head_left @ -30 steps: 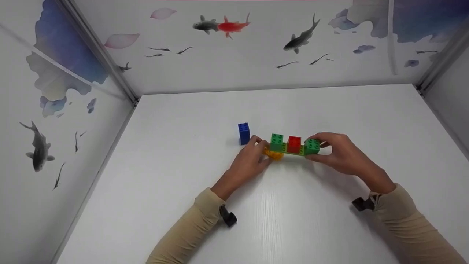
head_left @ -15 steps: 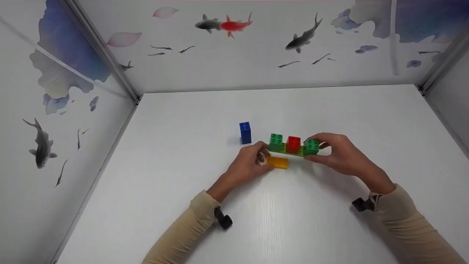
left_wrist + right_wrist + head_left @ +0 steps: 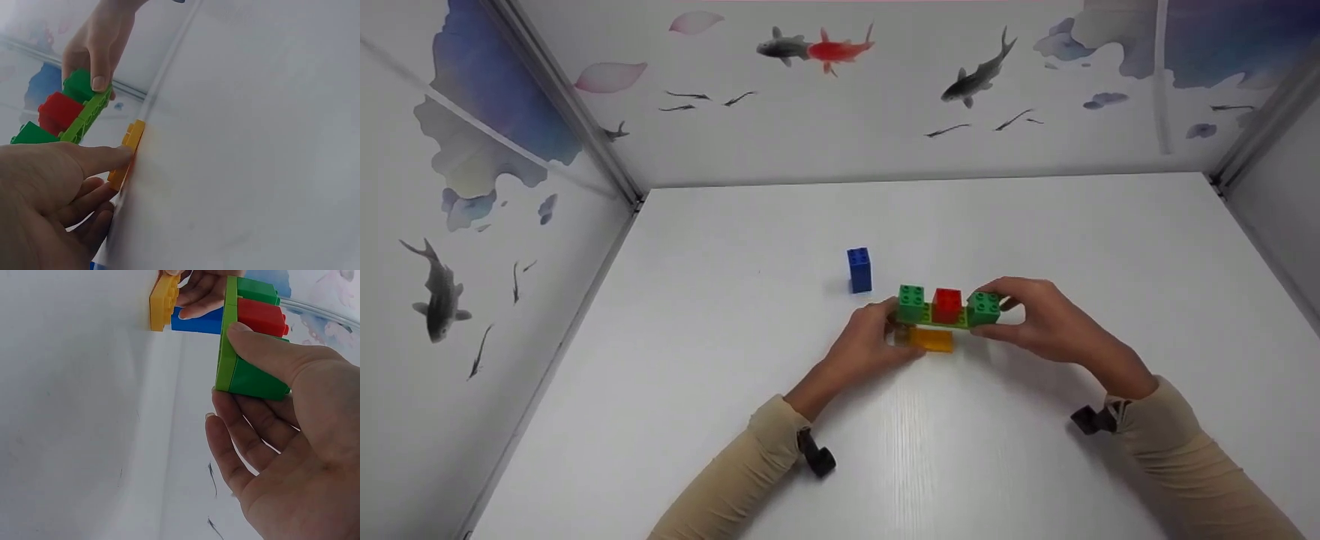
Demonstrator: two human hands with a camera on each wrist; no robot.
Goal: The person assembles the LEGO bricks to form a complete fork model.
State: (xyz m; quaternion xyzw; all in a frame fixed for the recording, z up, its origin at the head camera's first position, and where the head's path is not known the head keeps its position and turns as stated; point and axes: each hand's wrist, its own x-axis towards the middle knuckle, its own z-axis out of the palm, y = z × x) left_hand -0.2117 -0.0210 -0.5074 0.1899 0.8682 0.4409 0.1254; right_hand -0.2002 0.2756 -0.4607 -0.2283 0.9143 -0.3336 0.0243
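Above the table (image 3: 720, 300), the right hand (image 3: 1046, 322) grips the lime strip (image 3: 224, 371), two green bricks (image 3: 911, 306) and one red brick (image 3: 947, 306) already joined. Separate: the standing blue block (image 3: 859, 271) and the yellow brick (image 3: 934, 341), pinched low by the left hand (image 3: 864, 341).

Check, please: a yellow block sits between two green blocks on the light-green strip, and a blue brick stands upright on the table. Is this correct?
Not quite: the middle block is red, not yellow, as the head view shows; the rest holds.
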